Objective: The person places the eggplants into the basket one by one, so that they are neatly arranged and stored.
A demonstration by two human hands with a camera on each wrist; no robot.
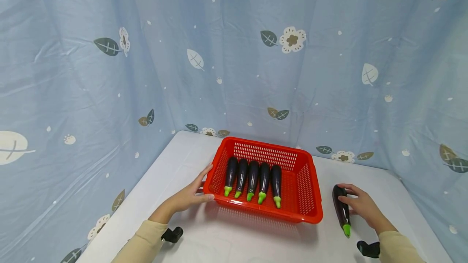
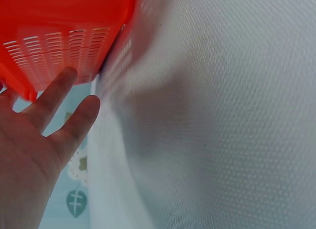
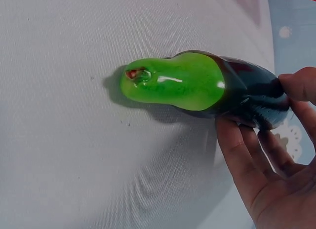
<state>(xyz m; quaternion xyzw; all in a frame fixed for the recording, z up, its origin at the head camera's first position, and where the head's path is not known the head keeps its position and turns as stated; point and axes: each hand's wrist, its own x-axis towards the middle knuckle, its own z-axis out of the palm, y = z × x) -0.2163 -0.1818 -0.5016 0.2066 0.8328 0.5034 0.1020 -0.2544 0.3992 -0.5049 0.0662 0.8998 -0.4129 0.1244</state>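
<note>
A red plastic basket [image 1: 261,213] stands on the white table, with several dark purple eggplants [image 1: 253,177] lying side by side in its left part, green stem ends toward me. At the basket's near left corner is my left hand [image 1: 188,196], fingers spread and fairly straight along the side, thumb at the front rim. The left wrist view shows two extended fingers [image 2: 79,123] below the rim. To the right of the basket, my right hand [image 1: 362,206] holds another eggplant [image 1: 341,210] between thumb and fingers. Its green end [image 3: 173,81] faces the right wrist camera, close to the tabletop.
A blue curtain [image 1: 234,72] printed with leaves and flowers surrounds the table's back and sides. White cloth [image 1: 183,153] covers the table. Black wrist devices show by the left sleeve [image 1: 140,240] and the right sleeve [image 1: 398,248].
</note>
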